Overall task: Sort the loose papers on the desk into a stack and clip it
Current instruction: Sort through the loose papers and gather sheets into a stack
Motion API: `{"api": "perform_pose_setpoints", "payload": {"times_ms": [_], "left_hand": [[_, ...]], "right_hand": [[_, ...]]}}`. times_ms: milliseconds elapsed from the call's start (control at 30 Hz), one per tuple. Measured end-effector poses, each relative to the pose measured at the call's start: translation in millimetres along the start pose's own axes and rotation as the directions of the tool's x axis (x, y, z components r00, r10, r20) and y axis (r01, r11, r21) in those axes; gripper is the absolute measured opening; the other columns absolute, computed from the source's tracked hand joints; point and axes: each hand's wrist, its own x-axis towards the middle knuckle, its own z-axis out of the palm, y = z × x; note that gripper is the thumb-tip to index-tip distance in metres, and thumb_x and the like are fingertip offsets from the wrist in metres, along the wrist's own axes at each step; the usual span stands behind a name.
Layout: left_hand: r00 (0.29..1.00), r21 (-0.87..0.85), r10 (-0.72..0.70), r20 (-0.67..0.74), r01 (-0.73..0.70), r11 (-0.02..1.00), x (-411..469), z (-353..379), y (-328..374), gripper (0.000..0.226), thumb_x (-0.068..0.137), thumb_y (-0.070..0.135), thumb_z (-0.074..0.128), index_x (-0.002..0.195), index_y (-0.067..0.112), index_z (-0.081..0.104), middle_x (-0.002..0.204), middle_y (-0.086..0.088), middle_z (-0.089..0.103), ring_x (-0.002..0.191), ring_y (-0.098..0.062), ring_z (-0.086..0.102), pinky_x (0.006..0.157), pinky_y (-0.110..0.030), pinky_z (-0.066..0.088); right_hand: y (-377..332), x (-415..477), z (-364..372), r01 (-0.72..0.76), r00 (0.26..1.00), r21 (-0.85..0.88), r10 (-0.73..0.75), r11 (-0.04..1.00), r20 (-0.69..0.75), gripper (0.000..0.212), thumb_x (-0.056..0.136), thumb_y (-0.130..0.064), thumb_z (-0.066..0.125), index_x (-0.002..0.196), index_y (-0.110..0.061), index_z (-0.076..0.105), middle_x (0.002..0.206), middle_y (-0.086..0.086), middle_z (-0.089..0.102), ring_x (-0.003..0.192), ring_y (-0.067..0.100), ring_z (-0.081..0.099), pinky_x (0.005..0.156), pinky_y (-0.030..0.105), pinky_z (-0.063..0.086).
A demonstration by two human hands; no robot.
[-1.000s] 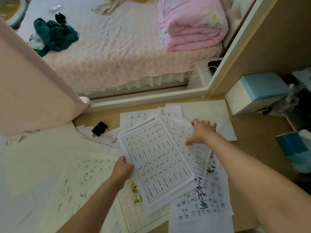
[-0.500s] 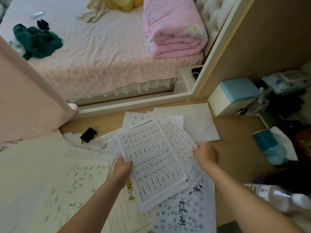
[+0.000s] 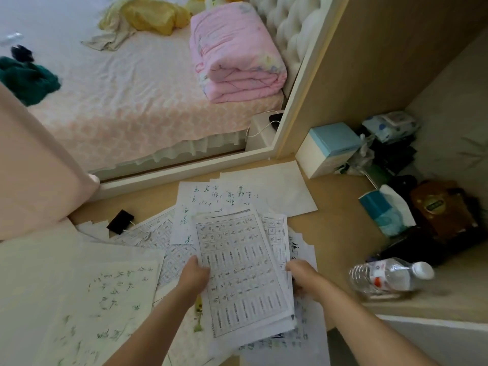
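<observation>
While both hands hold it, the stack [image 3: 243, 268] of printed sheets sits low in the middle of the desk [image 3: 340, 233], raised a little over the papers beneath. The left hand [image 3: 195, 276] takes a narrow grip on the stack's left edge at nine o'clock, thumb on top. The right hand [image 3: 301, 276] pinches the right edge at three o'clock, its fingers curled round several sheets. How many sheets each grip takes I cannot tell.

A second ago the right hand lay flat on sheets further out; it has since closed on the edge, and the stack has come nearer the person. That has uncovered a handwritten sheet [image 3: 211, 199] at twelve o'clock from the stack.

A black binder clip [image 3: 120, 221] lies at ten o'clock, well apart from both hands, resting on loose papers [image 3: 155, 233]. Large pale sheets [image 3: 79, 286] spread out at eight and nine o'clock, and a blank sheet [image 3: 277, 186] lies at one o'clock.

At three o'clock a water bottle [image 3: 390, 276] lies on its side. A tissue pack [image 3: 385, 210] sits at two o'clock, with a blue and white box [image 3: 330, 149] beyond it against the wooden wall. Past the desk's far edge is a bed [image 3: 132, 101] with a folded pink quilt [image 3: 235, 56], a yellow cloth [image 3: 155, 14] and a green cloth [image 3: 26, 80].
</observation>
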Motion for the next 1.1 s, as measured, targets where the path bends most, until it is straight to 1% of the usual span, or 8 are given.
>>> {"api": "perform_pose_setpoints", "payload": {"times_ms": [67,233,367,467,600,800,933,1100], "left_hand": [[0.996,0.133,0.068,-0.065,-0.059,0.989,-1,3,-6,0.013,0.097,0.008,0.042,0.108,0.011,0.05,0.117,-0.008,0.055,0.089,-0.021,0.06,0.071,-0.033,0.054],[0.973,0.327,0.217,-0.081,-0.18,0.928,2,13,-18,0.023,0.095,0.009,0.048,0.118,0.007,0.048,0.133,-0.011,0.033,0.118,-0.029,0.044,0.105,-0.044,0.044],[0.963,0.179,0.255,-0.084,-0.237,0.955,-2,4,-15,0.043,0.085,0.012,0.065,0.123,0.014,0.046,0.126,-0.01,0.053,0.111,-0.03,0.056,0.092,-0.051,0.054],[0.97,-0.092,0.139,0.202,-0.122,0.988,-18,6,-7,0.054,0.087,0.004,0.067,0.134,0.011,0.041,0.125,-0.01,0.062,0.104,-0.029,0.066,0.088,-0.047,0.056],[0.919,0.212,0.155,0.362,-0.243,0.947,-37,39,-3,0.031,0.087,0.007,0.065,0.118,0.011,0.064,0.118,-0.004,0.069,0.101,-0.021,0.066,0.091,-0.037,0.053],[0.919,0.705,0.362,0.153,-0.359,0.612,-52,81,-15,0.042,0.087,0.025,0.055,0.128,0.018,0.046,0.136,-0.006,0.037,0.127,-0.028,0.034,0.101,-0.04,0.041],[0.929,0.632,0.333,0.163,-0.358,0.688,-55,86,-20,0.049,0.085,0.017,0.06,0.13,0.023,0.043,0.131,-0.002,0.035,0.121,-0.022,0.035,0.101,-0.038,0.045],[0.931,0.313,0.325,0.164,-0.361,0.878,-56,80,-15,0.064,0.083,0.005,0.063,0.136,0.027,0.036,0.116,0.004,0.048,0.102,-0.015,0.059,0.069,-0.025,0.059]], "right_hand": [[8,-4,20,0.1,0.994,0.091,-0.094,0.991,-0.063,0.015,0.087,-0.016,0.056,0.1,-0.013,0.062,0.088,-0.002,0.066,0.074,0.013,0.061,0.069,0.028,0.047],[12,-21,63,0.283,0.955,0.046,-0.278,0.958,-0.103,0.039,0.085,-0.004,0.066,0.117,-0.023,0.054,0.107,-0.006,0.065,0.093,0.007,0.064,0.068,0.017,0.049],[26,-31,53,0.291,0.952,0.094,-0.28,0.952,-0.122,0.031,0.089,-0.011,0.066,0.117,-0.023,0.06,0.113,-0.007,0.069,0.1,0.01,0.066,0.088,0.03,0.054],[43,-39,36,0.257,0.948,0.124,-0.225,0.959,-0.223,0.026,0.09,-0.01,0.062,0.113,-0.023,0.062,0.11,-0.006,0.069,0.099,0.012,0.065,0.092,0.034,0.053],[63,-36,18,0.154,0.902,-0.006,-0.143,0.988,-0.408,0.023,0.084,-0.019,0.059,0.103,-0.033,0.06,0.109,-0.002,0.064,0.096,0.016,0.06,0.08,0.034,0.055],[64,-27,12,-0.003,0.891,-0.055,-0.022,0.998,-0.453,0.062,0.078,-0.017,0.07,0.133,-0.034,0.046,0.128,0.008,0.039,0.11,0.027,0.044,0.073,0.027,0.046],[64,-13,10,-0.031,0.92,0.093,0.065,0.995,-0.386,0.064,0.083,-0.008,0.069,0.136,-0.017,0.035,0.126,0.008,0.055,0.088,0.019,0.057,0.055,0.023,0.048],[61,-3,7,-0.004,0.936,0.108,0.042,0.994,-0.35,0.039,0.078,-0.005,0.064,0.114,-0.014,0.051,0.101,0.002,0.065,0.08,0.017,0.062,0.054,0.022,0.046]]}}
